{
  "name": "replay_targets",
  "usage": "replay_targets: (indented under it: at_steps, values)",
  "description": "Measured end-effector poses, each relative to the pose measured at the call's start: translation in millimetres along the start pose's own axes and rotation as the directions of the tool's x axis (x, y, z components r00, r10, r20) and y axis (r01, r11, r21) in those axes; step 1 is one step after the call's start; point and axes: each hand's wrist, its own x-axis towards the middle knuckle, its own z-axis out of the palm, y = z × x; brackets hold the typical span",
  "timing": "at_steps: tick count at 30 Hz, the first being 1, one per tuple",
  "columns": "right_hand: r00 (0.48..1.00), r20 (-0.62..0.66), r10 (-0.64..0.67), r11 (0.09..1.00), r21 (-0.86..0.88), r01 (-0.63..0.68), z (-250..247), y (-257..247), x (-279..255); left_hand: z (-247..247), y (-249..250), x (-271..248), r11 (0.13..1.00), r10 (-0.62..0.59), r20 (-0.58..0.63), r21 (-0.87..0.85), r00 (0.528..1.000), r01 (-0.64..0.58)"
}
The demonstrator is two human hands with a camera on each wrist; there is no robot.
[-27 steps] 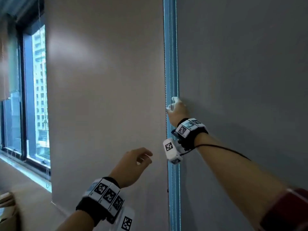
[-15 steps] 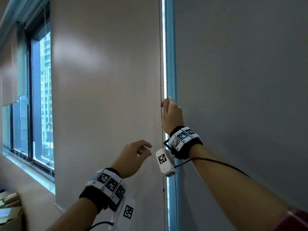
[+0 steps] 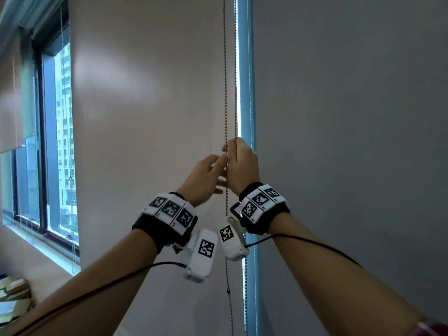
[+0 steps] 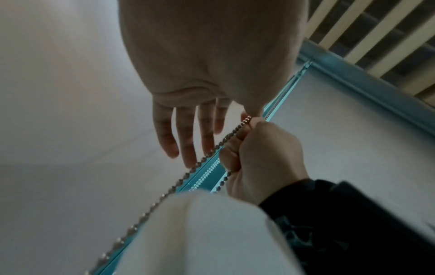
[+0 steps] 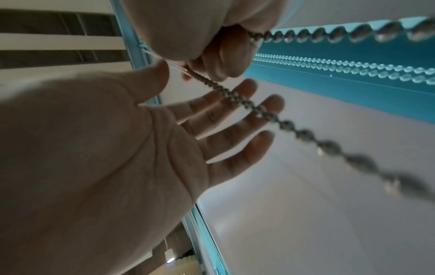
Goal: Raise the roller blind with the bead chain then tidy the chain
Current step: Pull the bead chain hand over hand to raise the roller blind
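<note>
A metal bead chain (image 3: 225, 93) hangs in two strands in front of the beige roller blind (image 3: 145, 117), beside a bright gap. My right hand (image 3: 240, 161) grips the chain at about chest height, fingers curled round it (image 5: 219, 55). My left hand (image 3: 206, 178) is raised just left of it, palm open and fingers straight (image 5: 235, 119). The chain (image 5: 247, 104) crosses in front of those fingers; I cannot tell if it touches them. In the left wrist view the chain (image 4: 200, 163) runs up into the right hand (image 4: 261, 158). The blind hangs low, its bottom out of view.
A grey roller blind (image 3: 339, 117) hangs to the right of the gap. A pale second bead chain (image 3: 251, 93) hangs inside the gap. At far left is a bare window (image 3: 58, 141) above a sill (image 3: 41, 243), with stacked books (image 3: 12, 294) below.
My right hand has drawn the chain out of the gap, leftwards in front of the beige blind. My left hand has risen from waist height to beside the right hand.
</note>
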Motion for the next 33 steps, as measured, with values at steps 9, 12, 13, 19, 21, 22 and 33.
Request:
replay_targets:
  at_steps: [9,12,13,19,21,22,33]
  values:
    - [0.997,-0.063,0.035,0.996,0.086,-0.030,-12,-22,-14,-8,14,7,0.982,0.183,-0.187,0.079,0.965,-0.171]
    - [1.000,-0.022,0.004,0.994,0.113,-0.002,-19,-29,-17,-15,33,13,0.982,0.180,-0.090,0.067,0.980,-0.174]
    - [1.000,-0.006,-0.023,0.992,0.121,0.023,-22,-30,-18,-18,38,15,0.986,0.161,-0.048,0.047,0.986,-0.158]
    - [0.993,0.107,-0.048,0.982,0.189,0.027,-30,-29,-13,-22,59,32,0.982,0.064,-0.019,-0.176,0.998,-0.066]
    - [0.990,0.135,-0.044,0.984,0.179,0.020,-34,-25,-11,-17,58,33,0.978,0.059,0.009,-0.200,0.998,-0.056]
    - [0.987,0.157,-0.037,0.986,0.165,0.011,-37,-22,-10,-15,54,33,0.978,0.056,0.034,-0.205,0.998,-0.048]
    - [0.947,0.313,0.075,0.994,0.047,-0.094,-49,-3,7,-6,29,19,0.980,0.190,0.085,-0.080,0.978,-0.183]
